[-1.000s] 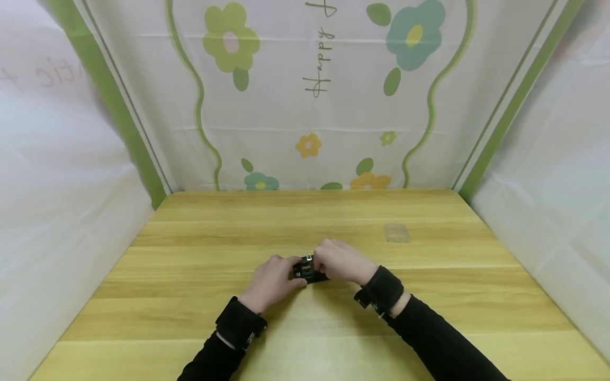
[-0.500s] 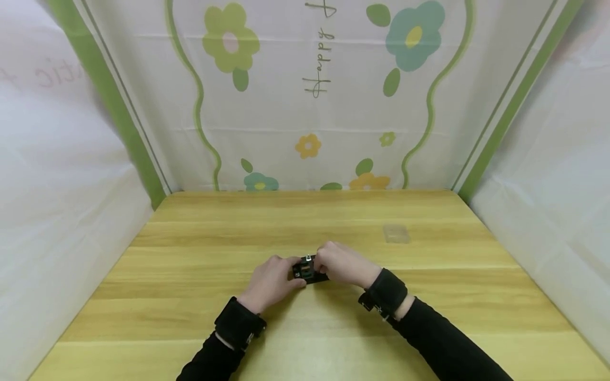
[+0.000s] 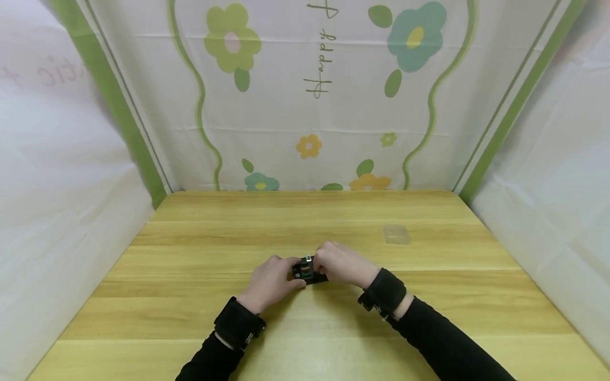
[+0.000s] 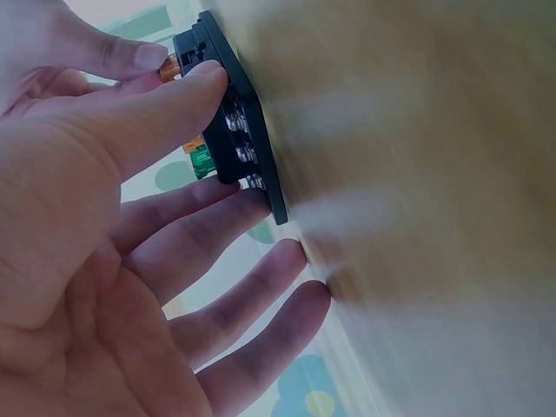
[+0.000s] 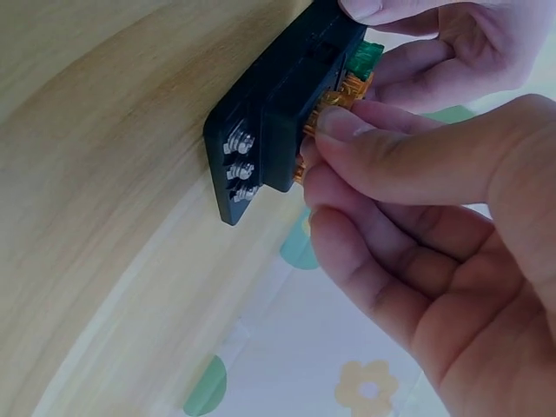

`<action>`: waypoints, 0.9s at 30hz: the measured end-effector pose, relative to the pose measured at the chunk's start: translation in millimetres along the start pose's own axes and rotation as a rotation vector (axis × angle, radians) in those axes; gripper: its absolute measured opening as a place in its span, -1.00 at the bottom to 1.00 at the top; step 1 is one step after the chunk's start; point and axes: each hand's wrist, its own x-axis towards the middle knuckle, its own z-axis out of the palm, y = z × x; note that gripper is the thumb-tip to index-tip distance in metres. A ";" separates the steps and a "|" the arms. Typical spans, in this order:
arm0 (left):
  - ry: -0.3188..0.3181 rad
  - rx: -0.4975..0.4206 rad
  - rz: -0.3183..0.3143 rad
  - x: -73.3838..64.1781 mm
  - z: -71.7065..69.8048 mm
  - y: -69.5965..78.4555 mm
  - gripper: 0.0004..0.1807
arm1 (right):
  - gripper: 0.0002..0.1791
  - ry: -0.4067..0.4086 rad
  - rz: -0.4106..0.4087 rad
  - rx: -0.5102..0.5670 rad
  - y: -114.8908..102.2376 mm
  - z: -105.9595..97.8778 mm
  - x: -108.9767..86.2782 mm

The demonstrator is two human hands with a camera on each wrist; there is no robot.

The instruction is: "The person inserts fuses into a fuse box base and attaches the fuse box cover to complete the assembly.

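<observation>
In the head view a small black fuse block [image 3: 305, 271] lies on the table between both hands. My left hand [image 3: 271, 278] grips it, its thumb on one side and fingertips at the opposite edge. My right hand [image 3: 340, 262] is at the block's right part. In the right wrist view the thumb and forefinger pinch an orange blade fuse [image 5: 330, 100] at the block's top face. A green blade fuse [image 5: 365, 59] stands farther along the block, beside more orange. Silver screw terminals [image 5: 241, 170] line the block's side. The pinched fuse's lower end is hidden.
A clear, flat plastic piece [image 3: 396, 234] lies on the wooden table [image 3: 214, 227], beyond and right of the hands. White floral cloth [image 3: 271, 95] hangs behind the table's far edge, with more white cloth at both sides.
Over the last second my right hand and wrist have shifted slightly right and toward me, still at the fuse block. The left hand and the block stay nearly in place.
</observation>
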 end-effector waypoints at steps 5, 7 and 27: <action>-0.002 0.002 0.003 0.3 -0.2 2.1 -0.48 | -0.65 0.008 0.004 0.014 0.8 0.5 -2.0; -0.001 0.002 0.002 -0.1 -0.2 2.5 -0.47 | -0.66 0.009 -0.001 0.017 0.8 1.0 -3.0; -0.015 -0.011 -0.010 -0.3 -1.3 1.9 -0.47 | -0.76 -0.022 -0.007 0.062 4.1 -2.8 -6.2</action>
